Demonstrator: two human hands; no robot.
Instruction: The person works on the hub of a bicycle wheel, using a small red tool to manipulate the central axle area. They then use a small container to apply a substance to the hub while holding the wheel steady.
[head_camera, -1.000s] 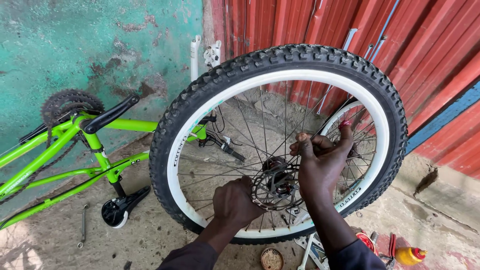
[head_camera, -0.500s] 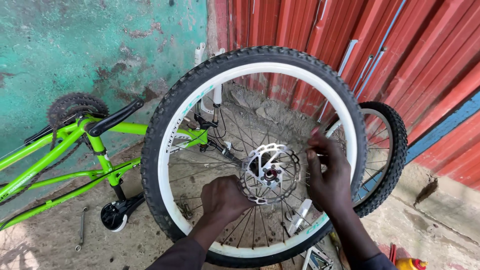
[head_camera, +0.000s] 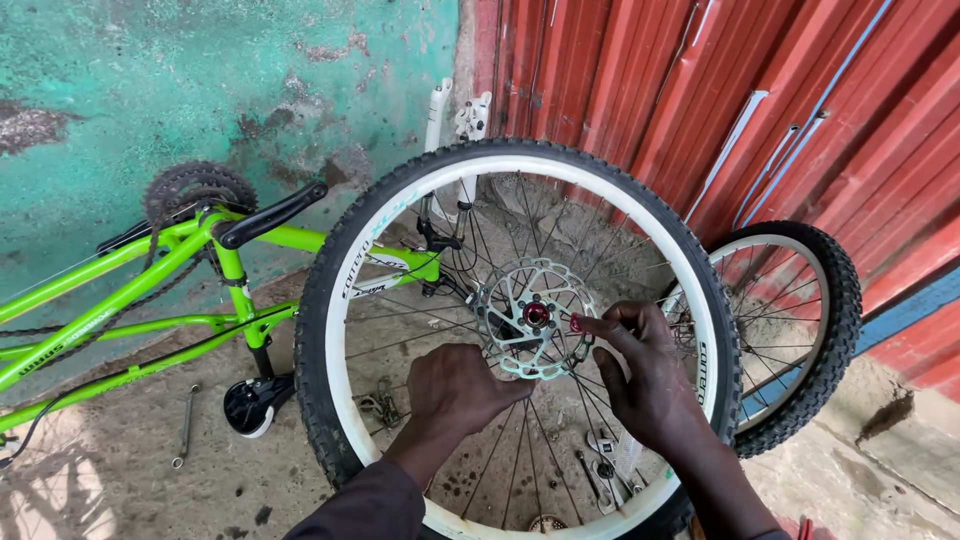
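I hold a bicycle wheel (head_camera: 340, 290) upright in front of me; it has a black knobby tyre, a white rim and a silver brake disc (head_camera: 512, 290) on the hub. My left hand (head_camera: 455, 390) grips the spokes just below the hub. My right hand (head_camera: 640, 370) is beside the disc on its right, and its thumb and forefinger pinch a small red nut (head_camera: 576, 323) near the red hub centre (head_camera: 537, 314).
A bright green bicycle frame (head_camera: 150, 270) lies upside down at the left against a teal wall. A second wheel (head_camera: 810, 330) leans on the red corrugated wall behind. A spanner (head_camera: 185, 425) and several tools (head_camera: 600, 475) lie on the concrete floor.
The wheel has swung left and come closer, uncovering the second wheel behind it. My right hand came down from the spokes to the hub with the small nut; my left hand stays low on the spokes.
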